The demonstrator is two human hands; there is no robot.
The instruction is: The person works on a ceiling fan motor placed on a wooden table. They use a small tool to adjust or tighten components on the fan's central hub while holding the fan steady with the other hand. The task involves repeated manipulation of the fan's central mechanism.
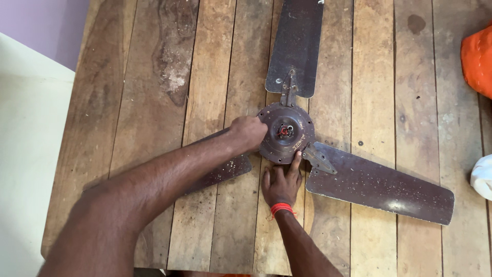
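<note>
A dark brown ceiling fan lies flat on a plank table [154, 77], with its round hub [287, 134] facing up and red wiring at the centre. One blade [297, 46] points away from me and another blade [379, 184] points right. My left forearm mostly covers the third blade [230, 169]. My left hand [248, 132] is closed on the hub's left edge, where that blade joins. My right hand [281, 182], with a red thread at the wrist, rests on the table below the hub, and its index finger touches the hub's lower rim.
An orange object [477, 59] sits at the table's right edge, with a white object [483, 177] below it. The table's left edge borders a pale surface [25, 133]. Dust and specks mark the planks at upper left.
</note>
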